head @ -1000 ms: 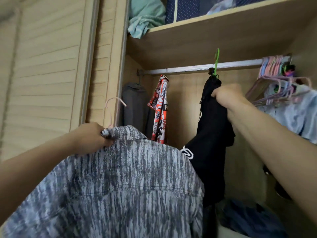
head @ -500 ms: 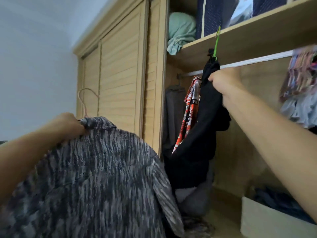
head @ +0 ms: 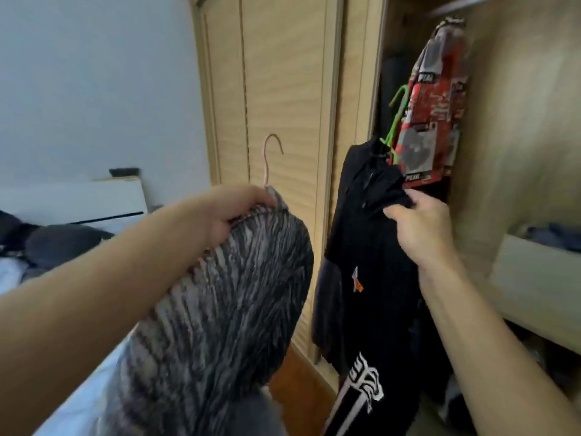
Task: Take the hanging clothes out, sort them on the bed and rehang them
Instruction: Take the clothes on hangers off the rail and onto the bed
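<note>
Left hand: the left hand (head: 234,212) is gripping the collar end of the grey streaked shirt (head: 220,297), fingers curled over the shoulder of its pink hanger (head: 271,162); the hook is standing free above the knuckles, caught on nothing.

Right hand: the right hand (head: 418,228) is pinching a bunch of the black garment (head: 374,272) near its neck, thumb and fingers closed on the cloth.

What is changing: a second ago the green hanger (head: 396,121) was still hooked over the wardrobe rail; now it is riding just above the right hand, clear of the rail and tilted. The black garment is coming out of the wardrobe (head: 515,152), and the view is swinging leftward toward the bed (head: 19,272).

Black garment: it is dangling below the right hand, its white print low near the floor, just beside the shirt.

Still hanging: the red printed top (head: 437,99) is staying inside the wardrobe, above and beyond the right hand.

Bed: lying beyond and below the left forearm, with dark bedding on it.

Meaning for the task: both hands appear to be carrying one garment each, so the taking-out step looks well under way; laying them on the bed is likely next. Sorting and rehanging are not yet begun.

Risk: the black cloth is being held rather than its hanger, so the hanger could slip loose.
</note>
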{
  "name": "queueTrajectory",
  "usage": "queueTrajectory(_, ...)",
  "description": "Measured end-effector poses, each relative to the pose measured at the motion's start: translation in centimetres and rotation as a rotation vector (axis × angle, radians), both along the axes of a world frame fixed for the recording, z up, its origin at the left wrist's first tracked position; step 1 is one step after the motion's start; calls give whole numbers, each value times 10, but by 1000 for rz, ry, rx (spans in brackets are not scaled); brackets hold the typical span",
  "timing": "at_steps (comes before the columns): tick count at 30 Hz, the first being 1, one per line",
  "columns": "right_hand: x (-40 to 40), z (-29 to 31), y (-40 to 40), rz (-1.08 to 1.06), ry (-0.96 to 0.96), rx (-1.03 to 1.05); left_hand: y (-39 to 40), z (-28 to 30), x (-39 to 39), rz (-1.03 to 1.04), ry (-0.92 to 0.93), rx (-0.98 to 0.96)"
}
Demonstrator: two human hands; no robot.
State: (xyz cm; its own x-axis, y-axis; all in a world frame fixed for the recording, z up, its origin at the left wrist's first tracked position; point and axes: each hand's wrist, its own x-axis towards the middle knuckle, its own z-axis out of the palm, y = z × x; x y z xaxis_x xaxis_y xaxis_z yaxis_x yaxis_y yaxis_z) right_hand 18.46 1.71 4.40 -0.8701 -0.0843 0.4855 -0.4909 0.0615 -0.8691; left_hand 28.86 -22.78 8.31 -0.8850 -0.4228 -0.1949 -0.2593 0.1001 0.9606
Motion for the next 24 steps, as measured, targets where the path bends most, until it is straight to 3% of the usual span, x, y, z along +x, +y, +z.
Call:
queueTrajectory(5, 34, -71, 39, -29, -232, 20, 39, -8, 20, 16, 60, -25)
queueTrajectory(8, 44, -82, 62, -19, -234, 40, 68, -23, 2, 14, 134, -37)
queueTrajectory(16, 16, -53, 109, 65, -148, 13, 168, -38, -86, -70, 250, 167)
queueTrajectory(24, -35, -10, 114, 157, -34, -8, 169, 11, -125, 40, 423, 201)
